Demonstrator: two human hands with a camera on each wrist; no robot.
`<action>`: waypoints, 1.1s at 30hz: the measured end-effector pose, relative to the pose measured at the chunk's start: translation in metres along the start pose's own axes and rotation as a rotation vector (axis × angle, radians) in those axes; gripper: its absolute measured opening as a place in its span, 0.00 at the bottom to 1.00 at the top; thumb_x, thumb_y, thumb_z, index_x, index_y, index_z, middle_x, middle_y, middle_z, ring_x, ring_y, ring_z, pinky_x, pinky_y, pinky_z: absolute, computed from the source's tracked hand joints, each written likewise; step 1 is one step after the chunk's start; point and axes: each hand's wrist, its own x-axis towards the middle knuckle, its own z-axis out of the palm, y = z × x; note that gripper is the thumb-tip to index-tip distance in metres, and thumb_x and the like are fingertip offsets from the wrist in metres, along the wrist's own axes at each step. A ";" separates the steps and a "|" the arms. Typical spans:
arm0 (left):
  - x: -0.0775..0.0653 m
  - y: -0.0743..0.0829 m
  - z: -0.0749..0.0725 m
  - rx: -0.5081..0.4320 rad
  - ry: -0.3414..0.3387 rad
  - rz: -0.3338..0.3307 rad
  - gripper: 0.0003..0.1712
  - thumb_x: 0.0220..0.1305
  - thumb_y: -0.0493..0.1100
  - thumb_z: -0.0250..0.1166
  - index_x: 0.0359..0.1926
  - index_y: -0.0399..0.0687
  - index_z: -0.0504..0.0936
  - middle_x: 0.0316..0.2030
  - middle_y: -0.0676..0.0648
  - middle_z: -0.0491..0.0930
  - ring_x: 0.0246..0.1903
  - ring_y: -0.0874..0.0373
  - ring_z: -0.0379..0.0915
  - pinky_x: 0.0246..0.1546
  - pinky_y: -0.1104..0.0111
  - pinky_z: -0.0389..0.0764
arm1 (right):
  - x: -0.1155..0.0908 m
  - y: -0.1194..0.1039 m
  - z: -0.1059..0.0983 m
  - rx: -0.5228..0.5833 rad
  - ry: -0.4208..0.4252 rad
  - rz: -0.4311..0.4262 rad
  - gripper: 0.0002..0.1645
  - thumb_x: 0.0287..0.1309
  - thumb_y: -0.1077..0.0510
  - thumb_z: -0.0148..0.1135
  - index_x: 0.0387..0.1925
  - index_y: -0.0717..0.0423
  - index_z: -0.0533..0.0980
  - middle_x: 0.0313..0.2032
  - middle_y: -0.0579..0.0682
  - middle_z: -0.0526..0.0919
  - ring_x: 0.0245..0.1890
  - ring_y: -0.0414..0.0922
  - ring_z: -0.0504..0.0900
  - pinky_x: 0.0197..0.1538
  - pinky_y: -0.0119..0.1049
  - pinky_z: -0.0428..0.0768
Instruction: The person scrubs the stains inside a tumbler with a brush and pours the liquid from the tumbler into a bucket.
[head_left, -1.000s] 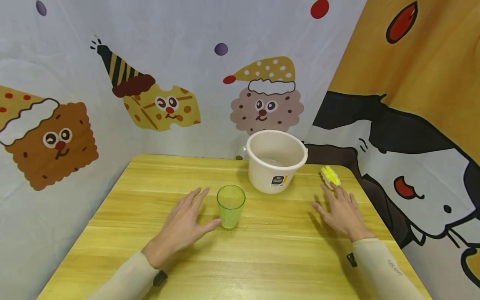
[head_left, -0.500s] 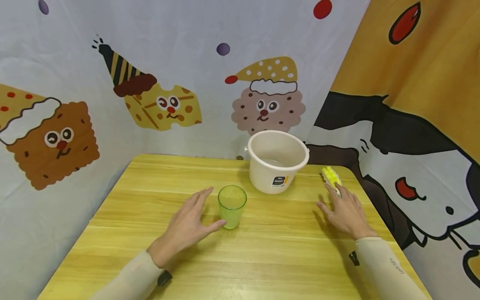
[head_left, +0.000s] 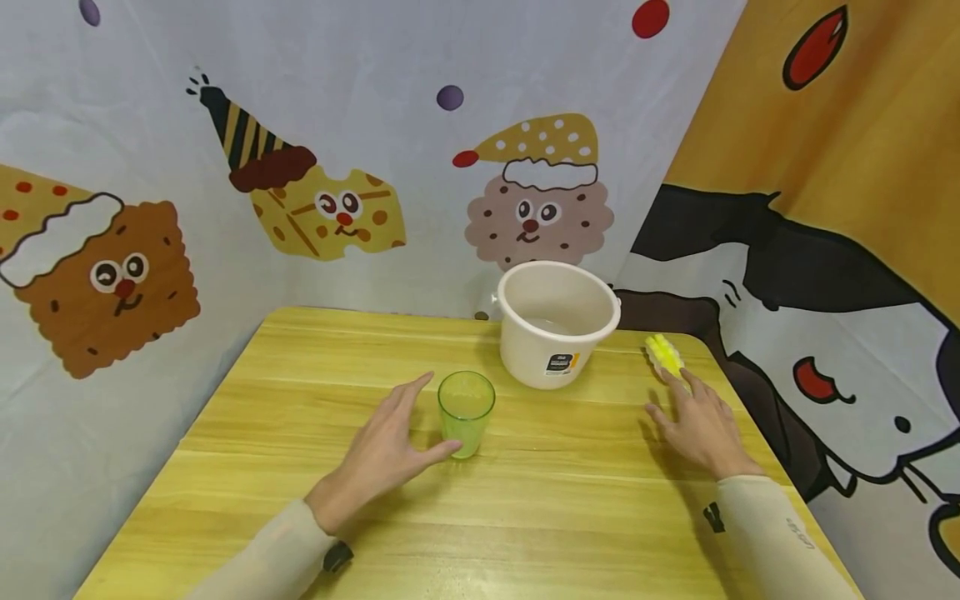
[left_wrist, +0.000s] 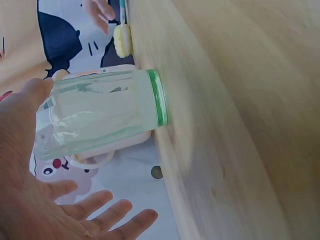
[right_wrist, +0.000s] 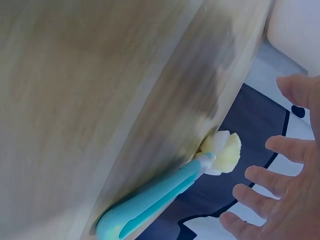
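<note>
Two hands, one cup, one bucket and one brush share a single table [head_left: 525, 525] with smooth, wood-grained boards. The left hand [head_left: 386, 454] has its fingers extended and its thumb spread wide, gripping nothing; it is beside the cup [head_left: 466, 425], and whether the thumb touches it cannot be told. The cup is clear green, tapered and round-mouthed, standing upright near the middle of the table. The right hand [head_left: 701, 427] also holds nothing, its fingers spread apart just above the brush [head_left: 663, 354] at the table's far right. The brush has a lumpy yellow-and-white sponge head and a smooth teal handle [right_wrist: 150, 197] with a long slot. Between cup and brush, farther back, stands the round, off-white bucket [head_left: 525, 354], plastic-looking, with one label on its wall. Two pale sleeves [head_left: 262, 554] cover the arms. Behind hangs wrinkled cloth [head_left: 337, 67] printed with three hatted snack figures.
</note>
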 end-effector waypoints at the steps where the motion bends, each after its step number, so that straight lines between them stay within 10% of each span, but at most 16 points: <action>1: 0.000 0.001 0.000 -0.004 -0.001 0.000 0.70 0.66 0.76 0.81 0.95 0.56 0.57 0.87 0.35 0.69 0.82 0.32 0.73 0.74 0.30 0.84 | 0.000 0.001 0.000 0.001 -0.001 0.003 0.50 0.88 0.33 0.61 0.93 0.55 0.59 0.88 0.80 0.56 0.81 0.87 0.61 0.77 0.91 0.61; 33: 0.008 0.014 0.013 -0.163 0.022 0.010 0.71 0.62 0.65 0.90 0.94 0.52 0.59 0.85 0.38 0.72 0.81 0.34 0.75 0.76 0.31 0.83 | 0.001 0.024 -0.009 -0.001 -0.043 0.072 0.49 0.88 0.39 0.61 0.91 0.64 0.59 0.82 0.85 0.60 0.75 0.89 0.64 0.66 0.92 0.72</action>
